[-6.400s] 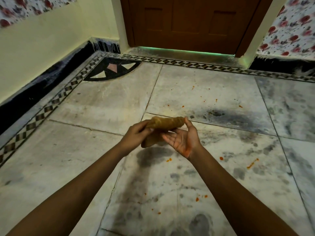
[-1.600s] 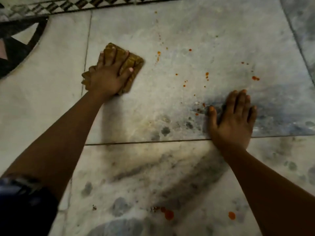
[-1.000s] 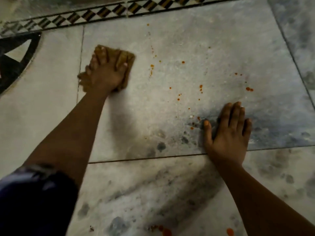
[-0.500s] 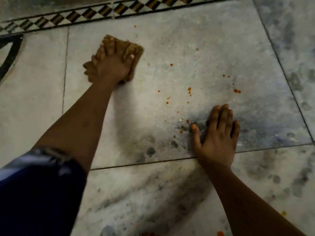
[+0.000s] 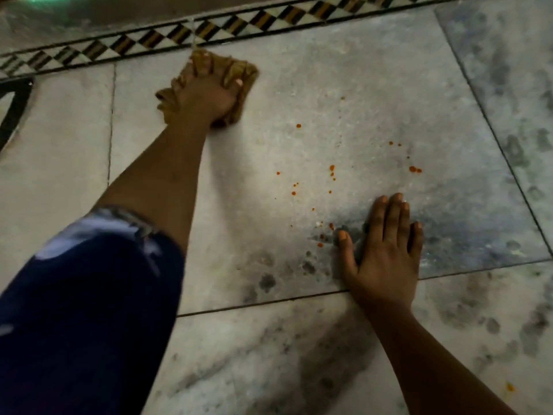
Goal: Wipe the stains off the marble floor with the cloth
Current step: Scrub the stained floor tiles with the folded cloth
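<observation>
Your left hand point(image 5: 206, 91) presses flat on the tan cloth point(image 5: 239, 82), fingers spread straight over it, grip released rather than clenched; the cloth is crumpled under the palm. It lies on the marble floor point(image 5: 344, 70) at the far left corner of the large grey slab, just beside the checkered border strip point(image 5: 179, 34). A dark blue sleeve point(image 5: 89, 295) covers your left upper arm.

Your right hand point(image 5: 386, 259) rests palm-down on the floor, fingers straight and close together, thumb out to the left, grip released, holding nothing. Its heel sits at the slab's near joint line.

Orange-red stains point(image 5: 332, 172) are scattered between the two hands, well apart from the cloth. A pair of larger drops point(image 5: 415, 169) lies beyond your right fingertips. Small specks point(image 5: 321, 236) cluster just beside your right thumb, over a dark grey patch. One more orange spot point(image 5: 509, 386) shows on the near slab at lower right.
</observation>
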`<state>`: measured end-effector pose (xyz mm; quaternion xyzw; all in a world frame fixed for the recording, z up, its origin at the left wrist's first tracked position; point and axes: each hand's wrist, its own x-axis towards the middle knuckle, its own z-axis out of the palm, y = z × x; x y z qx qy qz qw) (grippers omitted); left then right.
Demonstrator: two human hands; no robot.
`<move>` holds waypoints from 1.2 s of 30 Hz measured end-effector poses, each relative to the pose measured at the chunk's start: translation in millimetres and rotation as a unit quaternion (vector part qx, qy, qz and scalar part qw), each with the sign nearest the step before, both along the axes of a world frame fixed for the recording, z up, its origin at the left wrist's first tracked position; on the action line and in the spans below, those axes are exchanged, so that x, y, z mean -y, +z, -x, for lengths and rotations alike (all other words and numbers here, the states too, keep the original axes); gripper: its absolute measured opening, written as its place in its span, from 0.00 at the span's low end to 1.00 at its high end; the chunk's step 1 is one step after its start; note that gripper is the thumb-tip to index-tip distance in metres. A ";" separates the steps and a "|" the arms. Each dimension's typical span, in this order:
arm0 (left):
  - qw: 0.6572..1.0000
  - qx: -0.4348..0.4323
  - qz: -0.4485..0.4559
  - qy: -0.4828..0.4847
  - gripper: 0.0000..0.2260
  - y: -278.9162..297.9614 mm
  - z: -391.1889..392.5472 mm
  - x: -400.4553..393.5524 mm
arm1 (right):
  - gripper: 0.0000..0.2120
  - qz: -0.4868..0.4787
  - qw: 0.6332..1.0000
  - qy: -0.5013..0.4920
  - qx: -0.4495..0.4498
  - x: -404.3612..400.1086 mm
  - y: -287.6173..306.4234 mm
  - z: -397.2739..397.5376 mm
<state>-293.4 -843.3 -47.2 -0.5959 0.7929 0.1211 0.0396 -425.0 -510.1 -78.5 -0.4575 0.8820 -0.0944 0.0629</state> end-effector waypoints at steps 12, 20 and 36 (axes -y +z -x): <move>0.995 -0.021 0.017 -0.098 0.30 -3.1 -23.5 4.9 | 0.37 -0.011 1.000 -0.004 -0.004 -1.1 0.5 -1.7; 0.978 -0.008 -0.050 -0.200 0.35 7.9 19.0 -17.3 | 0.38 -0.003 1.000 -0.004 -0.004 -0.6 -0.5 -1.5; 0.964 -0.006 0.000 -0.267 0.25 -5.9 47.7 -111.1 | 0.38 0.002 1.000 -0.013 -0.012 1.0 -0.1 -1.8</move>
